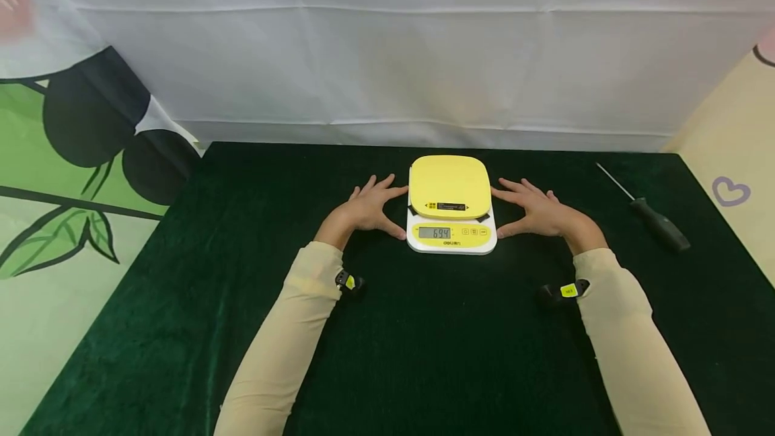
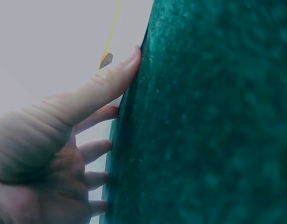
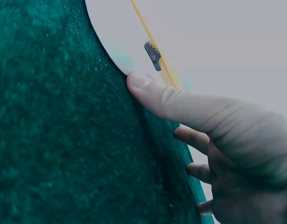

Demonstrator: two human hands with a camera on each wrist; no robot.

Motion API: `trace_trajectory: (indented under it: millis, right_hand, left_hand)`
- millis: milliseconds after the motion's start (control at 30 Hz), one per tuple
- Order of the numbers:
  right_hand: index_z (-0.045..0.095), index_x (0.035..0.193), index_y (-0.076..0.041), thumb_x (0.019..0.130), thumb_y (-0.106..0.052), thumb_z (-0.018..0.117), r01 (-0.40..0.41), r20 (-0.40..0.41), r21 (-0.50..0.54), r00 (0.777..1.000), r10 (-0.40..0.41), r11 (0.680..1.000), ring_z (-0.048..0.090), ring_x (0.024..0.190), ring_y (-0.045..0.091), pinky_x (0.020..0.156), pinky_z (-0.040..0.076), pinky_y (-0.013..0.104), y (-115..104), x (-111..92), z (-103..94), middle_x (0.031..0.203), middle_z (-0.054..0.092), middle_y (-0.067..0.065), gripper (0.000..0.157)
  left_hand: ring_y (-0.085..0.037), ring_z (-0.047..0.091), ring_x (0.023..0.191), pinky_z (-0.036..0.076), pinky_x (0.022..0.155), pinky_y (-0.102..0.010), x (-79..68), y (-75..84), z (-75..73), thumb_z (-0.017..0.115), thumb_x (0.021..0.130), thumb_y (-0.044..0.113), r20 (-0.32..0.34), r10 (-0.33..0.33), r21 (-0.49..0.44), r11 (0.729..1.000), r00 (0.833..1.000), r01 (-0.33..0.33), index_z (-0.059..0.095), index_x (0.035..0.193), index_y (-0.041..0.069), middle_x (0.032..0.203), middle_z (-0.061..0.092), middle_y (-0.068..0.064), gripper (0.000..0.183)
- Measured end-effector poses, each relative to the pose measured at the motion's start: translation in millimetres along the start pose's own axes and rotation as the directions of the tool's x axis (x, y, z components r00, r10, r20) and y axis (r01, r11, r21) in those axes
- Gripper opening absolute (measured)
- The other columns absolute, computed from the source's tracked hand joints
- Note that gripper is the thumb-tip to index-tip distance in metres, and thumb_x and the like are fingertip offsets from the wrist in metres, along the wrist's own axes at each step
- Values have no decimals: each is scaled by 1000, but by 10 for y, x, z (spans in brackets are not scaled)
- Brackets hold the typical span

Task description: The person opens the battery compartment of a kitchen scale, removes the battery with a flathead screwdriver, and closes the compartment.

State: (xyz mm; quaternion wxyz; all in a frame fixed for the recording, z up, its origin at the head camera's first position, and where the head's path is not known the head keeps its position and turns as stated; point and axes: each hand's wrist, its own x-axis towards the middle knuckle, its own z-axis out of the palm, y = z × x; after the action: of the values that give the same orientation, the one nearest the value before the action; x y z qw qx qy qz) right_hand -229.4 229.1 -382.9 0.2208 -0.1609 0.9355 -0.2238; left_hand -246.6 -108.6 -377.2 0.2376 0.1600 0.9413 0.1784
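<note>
A white kitchen scale with a yellow weighing plate sits near the back of the table in the head view. Its small display shows digits. My left hand is at the scale's left side, fingers spread and straight, thumb and index fingertip at its edge. On the opposite side, my right hand mirrors it, thumb and index finger at the right edge. Both wrist views show a thumb against the scale's white base, while the other fingers point down toward the cloth.
Dark green cloth covers the table. A screwdriver with a dark handle lies to the right of my right hand, its tip pointing to the back left. A white curtain hangs behind the table's back edge.
</note>
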Motion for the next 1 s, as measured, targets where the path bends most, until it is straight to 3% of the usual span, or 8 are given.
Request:
trace_trajectory:
  millis: [300,533,767,1000]
  right_hand:
    - [25,156,-16,78,-55,76,1,11,22,1000,-2,1000,-9,149,43,108,-7,74,21,-11,-43,165,8,14,100]
    - [30,155,-15,81,-51,75,11,21,117,1000,-14,993,-10,150,40,110,-9,72,51,-54,-71,165,12,12,93]
    - [33,154,-19,85,-46,74,7,40,222,999,-17,975,-5,150,40,109,6,75,98,-91,-127,164,16,12,84]
    - [35,153,-23,88,-45,71,7,47,289,999,-22,957,11,147,44,107,15,74,122,-124,-162,163,16,16,77]
  left_hand:
    - [-34,-10,152,-3,119,-59,-6,-41,-32,82,75,48,2,28,-58,998,1000,-28,29,155,30,167,4,0,98]
    - [-30,-11,152,-4,119,-59,-16,-74,-66,80,76,50,24,44,-117,992,999,-41,30,154,30,166,8,3,95]
    - [-28,-9,152,-1,117,-63,-41,-107,-99,79,77,49,47,45,-243,970,998,-33,31,154,32,165,11,9,92]
    - [-26,-4,153,5,119,-60,-63,-170,-139,77,80,46,21,105,-327,940,994,-92,36,152,30,164,20,9,84]
